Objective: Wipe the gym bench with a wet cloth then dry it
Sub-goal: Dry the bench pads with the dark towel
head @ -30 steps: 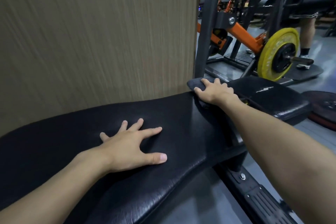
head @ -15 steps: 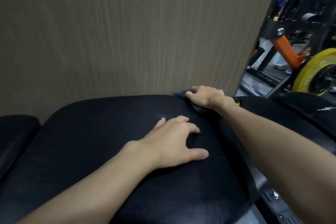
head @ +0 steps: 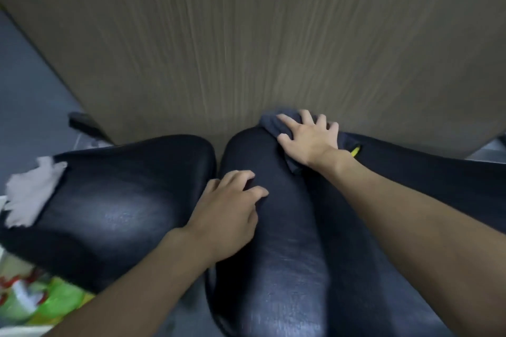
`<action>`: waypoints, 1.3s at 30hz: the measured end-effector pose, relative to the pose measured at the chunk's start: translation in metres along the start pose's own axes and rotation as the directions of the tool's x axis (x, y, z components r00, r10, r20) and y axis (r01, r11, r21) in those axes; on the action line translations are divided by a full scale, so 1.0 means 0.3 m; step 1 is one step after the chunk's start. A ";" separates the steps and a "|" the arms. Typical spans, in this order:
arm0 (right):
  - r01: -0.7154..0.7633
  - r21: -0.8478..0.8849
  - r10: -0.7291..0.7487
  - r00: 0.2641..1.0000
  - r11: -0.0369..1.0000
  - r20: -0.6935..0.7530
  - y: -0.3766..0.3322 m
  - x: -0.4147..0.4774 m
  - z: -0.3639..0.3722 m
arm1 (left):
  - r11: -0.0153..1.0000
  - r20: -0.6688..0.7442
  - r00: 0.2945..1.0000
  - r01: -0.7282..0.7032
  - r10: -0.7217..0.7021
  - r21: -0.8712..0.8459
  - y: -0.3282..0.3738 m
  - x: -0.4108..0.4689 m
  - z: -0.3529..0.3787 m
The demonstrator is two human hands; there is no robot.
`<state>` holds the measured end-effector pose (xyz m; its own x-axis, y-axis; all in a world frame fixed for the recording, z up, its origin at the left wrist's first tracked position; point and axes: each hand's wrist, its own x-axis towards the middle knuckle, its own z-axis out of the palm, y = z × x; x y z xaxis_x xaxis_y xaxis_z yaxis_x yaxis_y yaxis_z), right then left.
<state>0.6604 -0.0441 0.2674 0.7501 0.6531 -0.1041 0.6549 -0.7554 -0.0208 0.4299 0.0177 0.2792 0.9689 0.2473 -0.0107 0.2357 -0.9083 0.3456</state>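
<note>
Gym bench (head: 276, 249), upholstered in black, filled the lower part of the head view as two pads with a narrow gap between them; its near end and right side were cut off by the frame edge. A dark cloth (head: 269, 121) lay bunched on the far edge of the right pad, close against the wood-grain wall panel (head: 246, 35); most of it was hidden beneath the right hand (head: 309, 139), whose fingers were spread and straight, pressing down flat on the fabric rather than clutching it. The left hand (head: 227, 208) rested on the right pad just beside the gap, its fingers bent with the tips touching the upholstery, holding nothing. A pale grey rag (head: 32, 194) lay on the far left edge of the left pad, well apart from both hands; blur left its outline ragged and its folds unreadable. A small yellow mark (head: 355, 150) showed just beyond the right wrist, too small to identify. At lower left, green and red packaging (head: 46, 301) was smeared by motion and cut off by the frame; its nature could not be told. Grey floor (head: 27, 85) showed at the left.
</note>
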 end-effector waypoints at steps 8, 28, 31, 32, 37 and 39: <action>0.411 0.003 -0.411 0.910 0.911 -0.047 -0.289 -0.194 0.031 | 0.935 -0.140 0.944 0.259 -0.298 -0.243 -0.073 -0.045 -0.088; 0.028 0.279 -0.020 0.999 0.960 -0.032 1.262 -0.854 -0.124 | 0.917 0.059 0.967 0.255 -0.249 -0.308 1.342 0.434 0.250; -0.043 0.251 0.063 0.995 0.967 -0.072 1.570 -0.931 -0.140 | 0.918 0.084 0.975 0.223 -0.207 -0.327 1.617 0.537 0.361; -0.066 0.246 0.090 0.992 0.967 -0.089 1.646 -0.943 -0.143 | 0.922 0.082 0.978 0.207 -0.191 -0.328 1.681 0.569 0.391; -0.140 0.227 0.184 0.965 0.964 -0.186 1.838 -0.942 -0.117 | 0.956 0.109 0.989 0.126 -0.100 -0.265 1.845 0.709 0.520; -0.172 0.192 0.198 0.972 0.966 -0.128 1.863 -0.913 -0.081 | 0.966 0.094 0.993 0.095 -0.074 -0.241 1.844 0.751 0.570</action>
<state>0.8231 -0.6440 0.3085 0.8705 0.4917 0.0218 0.4863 -0.8522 -0.1929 0.7916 -0.4867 0.3073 0.9515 0.2810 -0.1249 0.3015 -0.7725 0.5589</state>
